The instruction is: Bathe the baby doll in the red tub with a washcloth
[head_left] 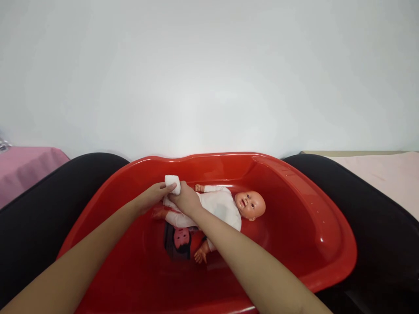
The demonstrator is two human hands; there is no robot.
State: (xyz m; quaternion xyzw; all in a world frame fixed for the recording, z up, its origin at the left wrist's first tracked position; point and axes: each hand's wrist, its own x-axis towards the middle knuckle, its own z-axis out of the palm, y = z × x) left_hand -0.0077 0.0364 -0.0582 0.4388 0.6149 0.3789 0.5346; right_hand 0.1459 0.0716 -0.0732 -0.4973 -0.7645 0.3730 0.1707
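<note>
Holding a small white cloth [172, 181], the two hands meet over the leg end of a doll [219, 203] that lies in a red tub [337, 248]. The left hand [152, 196] has its thumb on the front of the cloth, and the right hand [188, 199] grips it from the other side, so the fingers of both hands are squeezed tight on it. The top of the cloth sticks up above the fingers. Its low part is hidden, so I can't tell which way it is longest, or if it touches the doll

The doll lies on its back, stretched from side to side in the tub. Its head [253, 205] is off to the right, and its foot [160, 214] is to the left, just under the left hand. So, from the fingers, the tummy and the head are over to the right. The right hand is nearer to the tummy, and the left hand is nearer to the foot. One little doll hand [201, 254] rests between the person's two arms
</note>
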